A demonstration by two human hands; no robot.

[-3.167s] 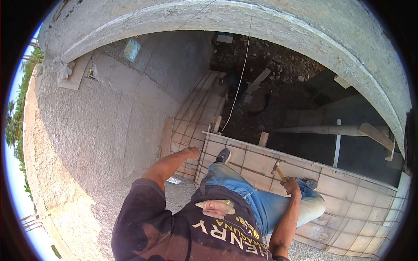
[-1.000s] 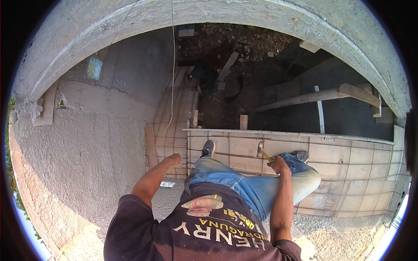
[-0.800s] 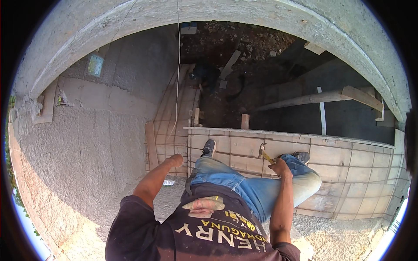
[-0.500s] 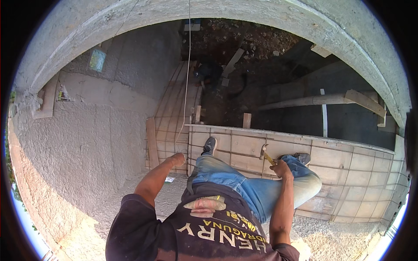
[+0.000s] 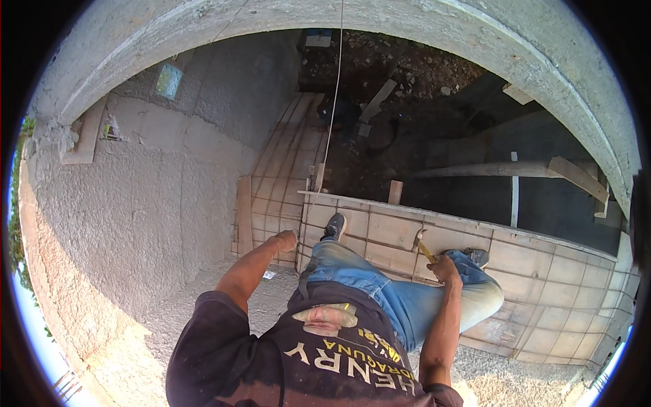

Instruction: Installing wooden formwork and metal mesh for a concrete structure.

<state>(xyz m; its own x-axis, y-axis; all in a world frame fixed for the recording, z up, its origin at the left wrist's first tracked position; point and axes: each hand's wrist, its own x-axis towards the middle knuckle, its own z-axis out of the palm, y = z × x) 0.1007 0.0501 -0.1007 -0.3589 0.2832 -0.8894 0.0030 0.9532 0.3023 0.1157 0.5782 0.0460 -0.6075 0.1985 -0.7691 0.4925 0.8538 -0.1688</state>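
Observation:
My right hand (image 5: 444, 269) is closed round the yellow handle of a claw hammer (image 5: 426, 248), its metal head pointing away from me over the boards. Bent near my right knee, that arm holds the hammer above a grid of thin steel bars (image 5: 386, 239) lying over plywood formwork (image 5: 569, 270). My left hand (image 5: 287, 241) is closed over the left end of the grid, beside the corner where two formwork panels meet. Whatever its fingers hold, if anything, is hidden. A pale string (image 5: 333, 102) hangs down from above to the formwork edge, apart from my left hand.
A dark drop with rubble (image 5: 434, 71) lies beyond the formwork edge. Another person (image 5: 341, 112) in dark clothes is down there. A round wooden pole (image 5: 488, 169) crosses at right. A rough plastered wall (image 5: 129, 224) rises at left, and a concrete beam (image 5: 325, 20) arches in front.
The view has shifted, so the surroundings sit further right. The string's lower end has swung from near my left hand toward the formwork edge. My right hand still grips the hammer.

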